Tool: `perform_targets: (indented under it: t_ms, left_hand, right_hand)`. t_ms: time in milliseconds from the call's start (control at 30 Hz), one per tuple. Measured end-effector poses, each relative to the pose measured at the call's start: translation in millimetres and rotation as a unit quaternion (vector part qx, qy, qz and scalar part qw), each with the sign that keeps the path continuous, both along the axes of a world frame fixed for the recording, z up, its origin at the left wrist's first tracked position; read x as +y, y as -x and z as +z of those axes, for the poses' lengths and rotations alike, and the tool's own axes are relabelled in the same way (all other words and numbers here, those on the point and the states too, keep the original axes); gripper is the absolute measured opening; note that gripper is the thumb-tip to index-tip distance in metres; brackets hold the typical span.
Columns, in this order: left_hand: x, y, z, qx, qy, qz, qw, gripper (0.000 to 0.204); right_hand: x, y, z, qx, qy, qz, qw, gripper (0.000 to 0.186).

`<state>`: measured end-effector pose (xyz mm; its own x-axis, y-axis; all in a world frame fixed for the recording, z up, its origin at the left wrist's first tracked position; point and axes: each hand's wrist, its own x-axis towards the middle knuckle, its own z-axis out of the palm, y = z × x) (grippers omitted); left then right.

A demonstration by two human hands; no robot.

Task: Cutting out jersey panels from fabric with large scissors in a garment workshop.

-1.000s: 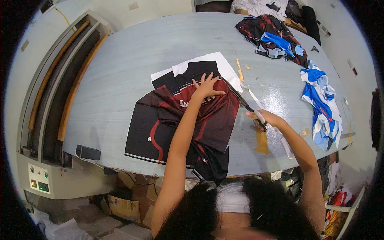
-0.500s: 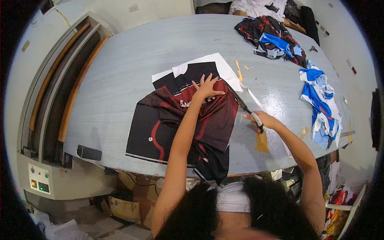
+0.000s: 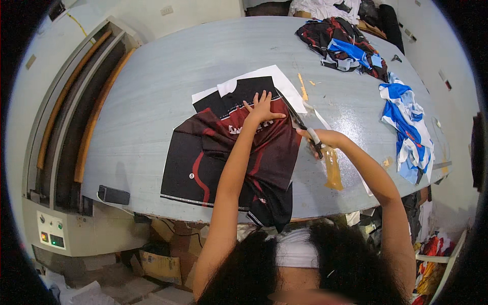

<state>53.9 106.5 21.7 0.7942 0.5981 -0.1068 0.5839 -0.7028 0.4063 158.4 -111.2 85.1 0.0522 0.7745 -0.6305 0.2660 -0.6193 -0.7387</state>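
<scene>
Black and dark red printed fabric pieces (image 3: 190,160) lie in a pile in the middle of the table. My left hand (image 3: 262,109) rests flat on the upper part of the pile, fingers spread. In my right hand (image 3: 325,138) is a pair of scissors (image 3: 314,138), closed around its handles at the pile's right edge. The long blades point up and away along that edge; how far apart they are is hard to see. White paper (image 3: 284,89) shows from under the far end of the fabric. A narrow white strip (image 3: 321,119) lies right of the scissors.
Blue and white cloth (image 3: 404,124) is heaped at the table's right side, with black, red and blue cloth (image 3: 340,48) at the far right. Tan scraps (image 3: 333,173) lie near my right hand. A black box (image 3: 113,194) sits at the front left corner, beside a roller machine (image 3: 76,223).
My right hand and the scissors have moved a little up and left along the fabric edge. My left hand stays on the pile.
</scene>
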Motion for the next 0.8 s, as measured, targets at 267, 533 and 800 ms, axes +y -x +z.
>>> perform_targets:
  t_ms: [267,533,800]
  left_hand:
    - [10,6,6,0.012,0.002,-0.016,1.0,0.114]
    - [8,16,11,0.045,0.023,0.011,0.999,0.113]
    - [7,17,14,0.048,0.031,0.026,0.998,0.116]
  right_hand:
    - [17,0,-4,-0.013,0.007,-0.001,1.0,0.074]
    - [21,-1,-20,0.013,-0.003,-0.05,0.999,0.07]
    - [22,10,-18,-0.044,-0.014,-0.07,0.996,0.062]
